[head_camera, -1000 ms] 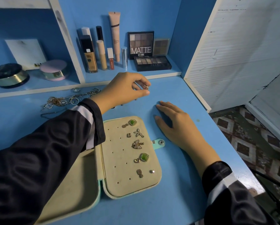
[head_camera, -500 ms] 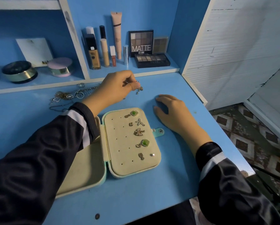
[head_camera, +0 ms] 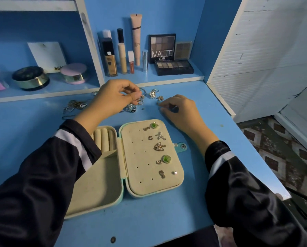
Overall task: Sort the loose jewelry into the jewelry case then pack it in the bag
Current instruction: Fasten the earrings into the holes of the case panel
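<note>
On the blue worktop (head_camera: 24,125) the open jewelry case (head_camera: 149,186) lies flat, earrings (head_camera: 159,146) pinned in its right half. Behind it the left hand (head_camera: 113,97) pinches a small gold piece (head_camera: 140,100) at the loose jewelry (head_camera: 153,93). The right hand (head_camera: 182,113), flat beside the case earlier, has reached that pile, fingers (head_camera: 167,106) curled on the worktop; whether they hold anything I cannot tell.

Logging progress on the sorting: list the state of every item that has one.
Jewelry case: open, lying flat.
Earring panel: partly filled, right side only.
Snap tab: undone.
Left hand: pinches a small jewelry piece.
Right hand: fingers curled on the table; grip unclear.
Loose jewelry: unsorted on the table.
</note>
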{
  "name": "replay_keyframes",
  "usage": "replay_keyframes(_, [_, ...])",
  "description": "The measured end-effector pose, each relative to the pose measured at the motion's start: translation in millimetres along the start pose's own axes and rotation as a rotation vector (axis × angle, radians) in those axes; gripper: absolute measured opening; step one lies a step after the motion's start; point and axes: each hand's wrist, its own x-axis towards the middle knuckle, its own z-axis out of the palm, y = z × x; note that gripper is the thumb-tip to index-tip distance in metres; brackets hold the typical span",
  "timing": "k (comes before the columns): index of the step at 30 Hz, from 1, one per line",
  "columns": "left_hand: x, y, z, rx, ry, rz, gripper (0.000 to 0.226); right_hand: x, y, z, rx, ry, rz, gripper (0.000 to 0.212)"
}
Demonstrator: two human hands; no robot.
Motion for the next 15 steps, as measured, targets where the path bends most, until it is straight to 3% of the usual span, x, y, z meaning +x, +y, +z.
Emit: replay_keyframes(15, [0, -8, -5, -0.033, -0.011, -0.010, 0.024, 27, -10, 25, 0.084, -0.140, -0.147, 0.016])
